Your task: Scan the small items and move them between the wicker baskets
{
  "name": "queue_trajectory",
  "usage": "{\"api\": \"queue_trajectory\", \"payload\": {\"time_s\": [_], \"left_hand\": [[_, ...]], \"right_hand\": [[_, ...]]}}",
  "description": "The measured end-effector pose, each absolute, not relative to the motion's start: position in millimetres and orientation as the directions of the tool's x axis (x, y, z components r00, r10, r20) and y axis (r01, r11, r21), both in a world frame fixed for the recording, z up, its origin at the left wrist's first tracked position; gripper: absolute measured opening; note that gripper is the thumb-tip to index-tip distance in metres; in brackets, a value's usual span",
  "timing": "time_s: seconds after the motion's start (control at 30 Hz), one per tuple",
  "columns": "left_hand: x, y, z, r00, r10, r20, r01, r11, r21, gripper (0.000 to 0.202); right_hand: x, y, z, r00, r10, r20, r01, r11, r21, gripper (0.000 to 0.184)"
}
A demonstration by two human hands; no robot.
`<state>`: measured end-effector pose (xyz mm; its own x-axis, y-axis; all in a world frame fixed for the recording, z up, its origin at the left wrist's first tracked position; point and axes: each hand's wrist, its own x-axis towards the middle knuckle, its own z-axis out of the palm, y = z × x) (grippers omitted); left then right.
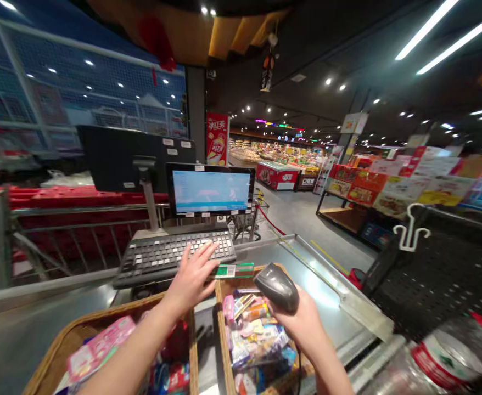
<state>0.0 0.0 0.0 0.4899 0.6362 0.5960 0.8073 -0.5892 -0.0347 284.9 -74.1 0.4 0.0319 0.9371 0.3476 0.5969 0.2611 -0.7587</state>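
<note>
Scanner is already lifted, gripped by right hand above right basket, near its far edge. Left hand, apart, spreads over keyboard's near right corner. Screen unreadable.

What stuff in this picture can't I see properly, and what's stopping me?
All in the head view:
- Handle of the dark grey plastic handheld scanner: hidden by the right hand's grip.
- Some keys of the black rectangular keyboard: covered by the left hand.
- Words on the blue-lit rectangular monitor: too small.
- Near end of the left brown woven basket: cut off by the bottom edge.
- Label words on the clear plastic bottle: blurred.
</note>
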Motion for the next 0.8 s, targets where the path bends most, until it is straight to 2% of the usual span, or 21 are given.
{"api": "queue_trajectory", "payload": {"time_s": [0.23,0.47,0.8], "left_hand": [[-30.2,-6.3,27.6,0.419,0.631,0.653,0.858,-0.511,-0.056,0.025],[-52.0,-5.8,28.7,0.365,0.632,0.684,0.892,-0.448,-0.062,0.024],[-65.8,-8.9,26.6,0.324,0.623,0.712,0.911,-0.409,-0.056,0.025]], "right_hand": [[241.2,-68.0,24.8,0.023,0.897,0.441,0.628,0.330,-0.705,0.010],[198.3,-60.3,49.0,-0.025,0.881,0.473,0.523,0.415,-0.745,0.012],[174.6,-58.9,38.7,-0.081,0.907,0.414,0.552,0.387,-0.739,0.014]]}}
